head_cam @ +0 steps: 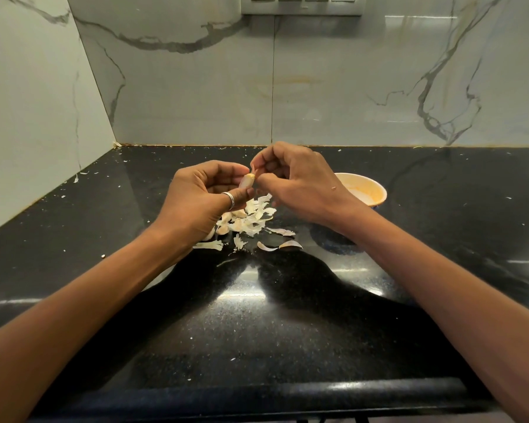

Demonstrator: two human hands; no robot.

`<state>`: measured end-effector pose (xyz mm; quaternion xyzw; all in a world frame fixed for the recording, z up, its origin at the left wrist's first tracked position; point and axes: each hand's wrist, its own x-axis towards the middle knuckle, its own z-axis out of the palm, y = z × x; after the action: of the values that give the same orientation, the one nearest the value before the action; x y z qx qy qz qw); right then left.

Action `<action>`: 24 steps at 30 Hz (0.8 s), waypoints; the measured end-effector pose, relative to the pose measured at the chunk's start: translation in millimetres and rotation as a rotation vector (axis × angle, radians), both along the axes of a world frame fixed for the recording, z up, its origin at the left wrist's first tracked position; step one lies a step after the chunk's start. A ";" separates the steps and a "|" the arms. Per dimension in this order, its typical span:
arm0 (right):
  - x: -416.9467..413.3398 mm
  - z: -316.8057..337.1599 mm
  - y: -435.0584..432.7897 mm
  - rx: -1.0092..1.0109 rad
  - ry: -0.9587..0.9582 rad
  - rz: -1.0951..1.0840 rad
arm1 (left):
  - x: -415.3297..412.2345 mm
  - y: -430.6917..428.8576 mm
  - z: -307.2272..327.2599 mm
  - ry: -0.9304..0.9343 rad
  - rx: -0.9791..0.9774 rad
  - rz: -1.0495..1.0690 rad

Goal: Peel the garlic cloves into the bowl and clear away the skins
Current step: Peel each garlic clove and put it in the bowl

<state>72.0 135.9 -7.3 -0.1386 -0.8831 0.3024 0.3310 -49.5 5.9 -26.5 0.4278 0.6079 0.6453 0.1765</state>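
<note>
My left hand, with a ring on one finger, pinches a partly peeled garlic clove above the black counter. My right hand meets it from the right, and its fingertips pinch the skin at the clove's top end. Below both hands lies a heap of white garlic skins and several unpeeled cloves. An orange-lined bowl stands on the counter to the right, half hidden behind my right wrist. What lies inside the bowl I cannot make out.
The black stone counter runs to a marble backsplash at the back and a wall on the left. Small skin flakes lie scattered near the left corner. A switch plate hangs on the wall above.
</note>
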 end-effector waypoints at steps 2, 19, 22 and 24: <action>-0.1 -0.2 -0.5 -0.063 0.007 0.053 | 0.4 -0.2 0.7 0.008 0.001 0.013; 0.2 -1.4 4.7 -0.005 0.093 -0.085 | -1.1 1.0 -0.9 0.022 0.007 0.037; 0.1 -1.7 4.5 -0.023 0.108 -0.067 | -1.4 0.4 -0.5 0.018 0.010 0.033; 0.7 -1.2 4.4 -0.024 0.108 -0.055 | -0.7 -0.3 0.1 0.022 0.006 0.018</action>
<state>72.6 140.3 -8.4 -0.1501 -0.8560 0.3111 0.3846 -50.2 5.6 -26.4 0.4299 0.6116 0.6439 0.1628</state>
